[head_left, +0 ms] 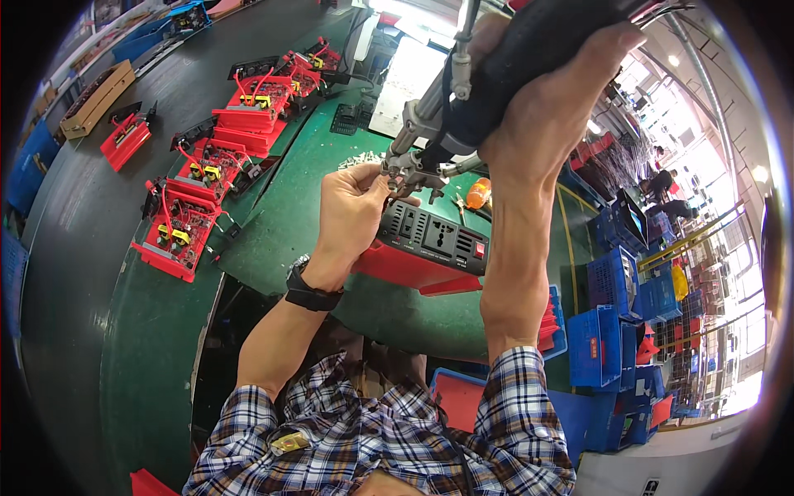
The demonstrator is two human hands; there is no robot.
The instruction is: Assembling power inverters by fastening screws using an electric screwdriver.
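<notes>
My right hand [538, 120] is wrapped round a black power screwdriver [513, 78], held up with its metal nose pointing down and left. A metal rod assembly [413, 132] runs alongside the tool. Beneath that nose, my left hand [351, 202] has thumb and fingers pinched together; what they hold is too small to make out. Below the tool tip lies a red power inverter [405, 266], its black end panel [438, 236] facing up with sockets, vents and a red switch. My left wrist is close beside the inverter's left end.
Several opened red inverter housings [190, 219] with circuit boards line the dark conveyor [74, 289] at left. Small pale parts [361, 159] lie on the green bench [289, 178], beyond my left hand. An orange bottle [478, 194] stands behind the inverter. Blue crates [595, 347] are stacked at right.
</notes>
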